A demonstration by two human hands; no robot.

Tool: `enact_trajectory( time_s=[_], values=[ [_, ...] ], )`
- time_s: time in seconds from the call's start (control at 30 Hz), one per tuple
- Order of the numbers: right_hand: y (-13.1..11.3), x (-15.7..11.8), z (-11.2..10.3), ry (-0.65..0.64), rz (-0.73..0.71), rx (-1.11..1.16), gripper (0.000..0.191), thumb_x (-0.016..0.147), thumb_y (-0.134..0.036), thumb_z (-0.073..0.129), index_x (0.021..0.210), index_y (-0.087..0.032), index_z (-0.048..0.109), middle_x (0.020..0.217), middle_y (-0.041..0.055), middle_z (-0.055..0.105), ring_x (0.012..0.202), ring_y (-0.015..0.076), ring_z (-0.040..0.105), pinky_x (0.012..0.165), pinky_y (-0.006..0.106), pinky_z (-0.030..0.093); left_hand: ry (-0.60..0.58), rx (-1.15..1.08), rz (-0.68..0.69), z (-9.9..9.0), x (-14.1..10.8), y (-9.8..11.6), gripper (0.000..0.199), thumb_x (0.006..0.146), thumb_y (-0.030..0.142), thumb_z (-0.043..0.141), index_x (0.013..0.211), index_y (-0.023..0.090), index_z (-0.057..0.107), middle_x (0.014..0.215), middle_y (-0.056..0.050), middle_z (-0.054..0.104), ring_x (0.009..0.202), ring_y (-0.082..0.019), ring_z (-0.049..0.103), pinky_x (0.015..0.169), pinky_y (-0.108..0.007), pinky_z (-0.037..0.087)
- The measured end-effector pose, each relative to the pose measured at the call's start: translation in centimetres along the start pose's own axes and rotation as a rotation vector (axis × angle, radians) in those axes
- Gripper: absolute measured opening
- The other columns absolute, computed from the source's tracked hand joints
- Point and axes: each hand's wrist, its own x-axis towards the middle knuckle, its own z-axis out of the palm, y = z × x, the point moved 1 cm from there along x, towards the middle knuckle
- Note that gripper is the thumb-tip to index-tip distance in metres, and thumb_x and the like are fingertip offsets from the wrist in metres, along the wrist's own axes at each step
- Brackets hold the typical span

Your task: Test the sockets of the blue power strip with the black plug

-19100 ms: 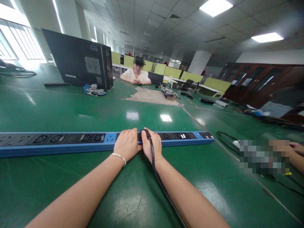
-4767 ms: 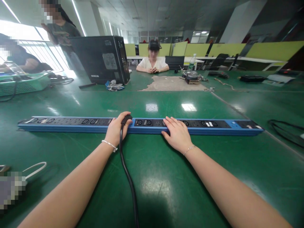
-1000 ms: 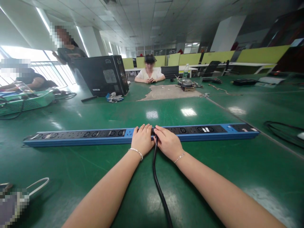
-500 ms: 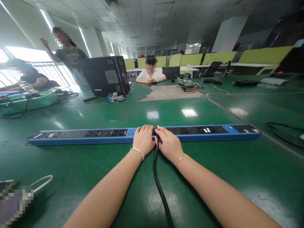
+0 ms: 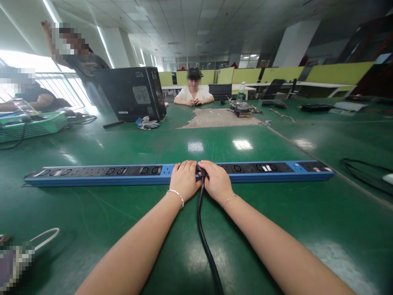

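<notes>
A long blue and black power strip (image 5: 98, 171) lies across the green table, its sockets facing up. My left hand (image 5: 184, 178) is closed over the strip near its middle, fingers over the top and thumb at the near side. Right beside it, my right hand (image 5: 216, 180) grips a black plug (image 5: 202, 172) against the top of the strip. From the plug a thick black cable (image 5: 201, 225) runs down toward me between my forearms. My fingers partly hide the plug, so I cannot tell how deep it sits in a socket.
A black computer case (image 5: 132, 94) stands behind on the left, with gloves (image 5: 147, 123) by it. A green basket (image 5: 46, 125) is at far left, a coiled black cable (image 5: 362, 172) at right. One person (image 5: 193, 92) sits opposite; two more people are at left.
My right fingers have shifted slightly and curl further over the strip, so more of the plug shows. The view has moved a little. At left, a standing person's arm has risen.
</notes>
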Motion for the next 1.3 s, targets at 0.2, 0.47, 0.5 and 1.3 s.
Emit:
enact_trajectory(
  time_s=[0.2,0.47,0.5,1.3],
  values=[
    [0.1,0.2,0.0,0.002,0.003,-0.01,0.029,0.081,-0.012,0.047,0.105,-0.019,0.063,0.11,0.0057,0.067,0.102,0.018,0.06,0.09,0.034,0.048,-0.013,0.005,0.009,0.0,0.0,0.0,0.041,0.082,0.031,0.049,0.119,0.015,0.052,0.123,-0.012,0.058,0.117,-0.026,0.049,0.1,-0.041,0.032],
    [-0.3,0.1,-0.2,-0.036,0.018,-0.048,0.03,0.081,-0.014,0.047,0.107,-0.02,0.062,0.114,0.0058,0.066,0.104,0.0191,0.06,0.091,0.035,0.045,-0.03,0.005,0.0,0.0,0.1,0.0,0.044,0.083,0.033,0.048,0.121,0.013,0.051,0.127,-0.012,0.056,0.119,-0.026,0.047,0.102,-0.042,0.031],
    [-0.3,0.1,-0.2,-0.042,0.031,-0.055,0.03,0.081,-0.014,0.048,0.107,-0.02,0.062,0.114,0.0057,0.065,0.104,0.0194,0.059,0.092,0.035,0.044,-0.032,0.004,0.0,0.0,0.1,0.0,0.043,0.083,0.033,0.048,0.121,0.013,0.052,0.127,-0.012,0.056,0.119,-0.026,0.047,0.102,-0.042,0.032],
    [3.7,0.8,-3.0,0.32,0.37,0.262,0.027,0.082,-0.034,0.05,0.106,-0.021,0.051,0.089,0.0038,0.064,0.076,0.0161,0.061,0.071,0.031,0.049,-0.057,0.025,0.006,0.1,0.1,-0.1,0.066,0.079,0.059,0.052,0.125,0.012,0.048,0.128,-0.014,0.055,0.12,-0.028,0.046,0.102,-0.043,0.031]
  ],
)
